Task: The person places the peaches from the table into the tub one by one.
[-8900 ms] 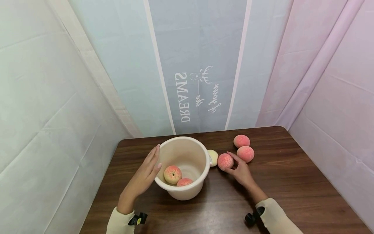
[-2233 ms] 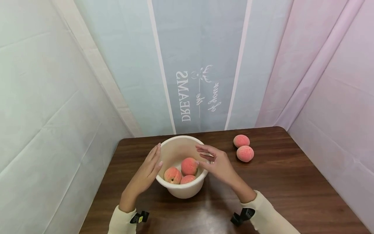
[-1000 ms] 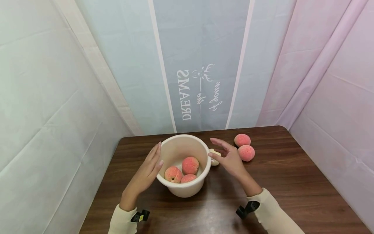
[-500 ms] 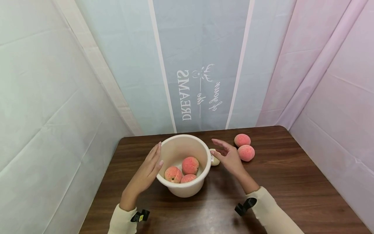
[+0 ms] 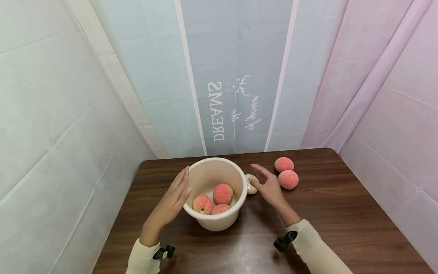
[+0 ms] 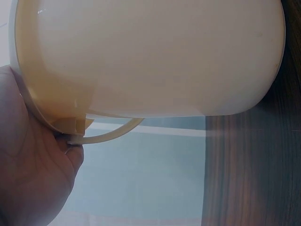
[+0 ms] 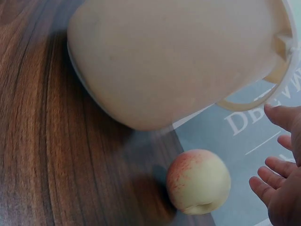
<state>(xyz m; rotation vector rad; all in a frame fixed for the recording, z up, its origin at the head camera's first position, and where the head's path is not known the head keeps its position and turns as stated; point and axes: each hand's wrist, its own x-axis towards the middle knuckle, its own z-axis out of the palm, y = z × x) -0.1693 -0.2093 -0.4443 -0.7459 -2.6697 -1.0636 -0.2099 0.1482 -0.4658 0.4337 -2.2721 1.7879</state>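
A cream-coloured bucket (image 5: 215, 224) stands on the table with three pink peaches inside, one of them a red-pink peach (image 5: 222, 194). My left hand (image 5: 171, 199) rests with straight fingers against the left of its rim; the left wrist view has this hand (image 6: 33, 155) at the rim by the bucket's handle (image 6: 110, 135). Right of the bucket lies a pale peach (image 5: 252, 188), partly hidden by my right hand (image 5: 272, 188) in the head view. Spread fingers of the right hand (image 7: 282, 174) stand apart from that pale, red-blushed peach (image 7: 197, 181) in the right wrist view.
Two more pink peaches, a rear one (image 5: 284, 164) and a nearer one (image 5: 288, 179), sit close together just beyond my right hand. The brown wooden table (image 5: 342, 217) ends at a pale fabric backdrop (image 5: 236, 57) with lettering.
Over the whole span, a pink peach beside the bucket has gone into it. My right hand has since withdrawn rightward from the bucket's mouth to the pale peach. The left hand stays put.
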